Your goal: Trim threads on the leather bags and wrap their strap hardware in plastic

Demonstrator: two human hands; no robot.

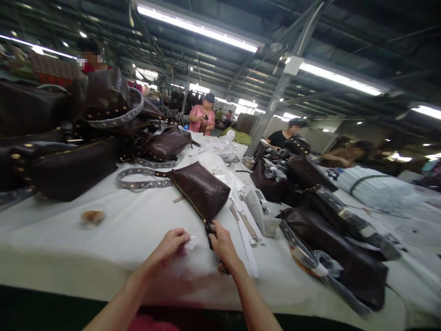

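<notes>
A dark brown leather bag (201, 189) lies on the white table (131, 230) in front of me, its studded strap (141, 178) stretched to the left. My right hand (223, 244) is closed on the bag's near corner, where a dark pull or strap end shows. My left hand (171, 244) sits just left of it with fingers pinched on a small white wad (191, 242), paper or cloth.
Piles of brown bags (69, 138) fill the left; more bags (330, 239) lie at the right. White strips (246, 230) and a white tool (262, 211) rest beside my bag. A small tan object (92, 216) sits left. Other people work farther along the table.
</notes>
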